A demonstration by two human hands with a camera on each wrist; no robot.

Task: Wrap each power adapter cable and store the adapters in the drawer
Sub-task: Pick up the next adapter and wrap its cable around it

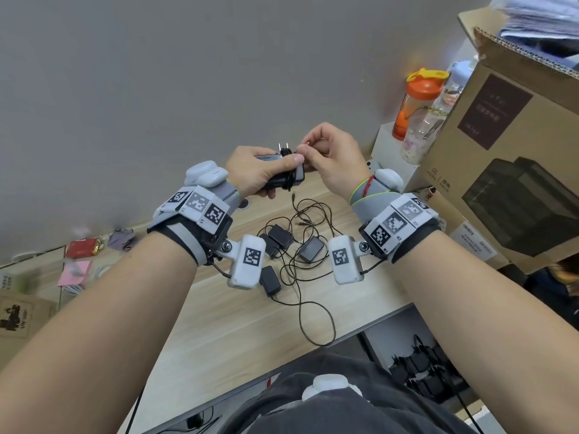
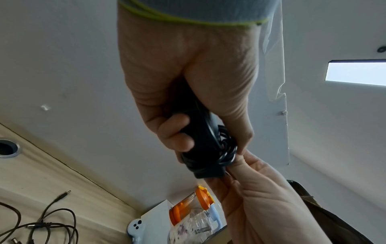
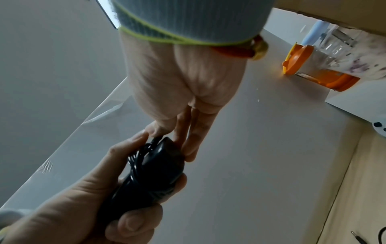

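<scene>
Adapter [image 1: 283,177] held up above the desk [image 1: 219,324] — black brick, prongs up, cable coiled round its middle. Left hand [image 1: 253,173] grips the body; right hand [image 1: 332,158] pinches the cable end at the coil. Looks like tucking-in remains. Four loose adapters [image 1: 294,249] lie tangled below — unwrapped. Drawer not seen.

Both forearms are stretched forward and raised, hands brought together up front. The left hand [image 1: 255,173] is curled into a full grip, thumb laid flat on top. The right hand [image 1: 333,159] is bent at the wrist, its fingertips [image 3: 153,131] pinched right beside the left thumb.
</scene>
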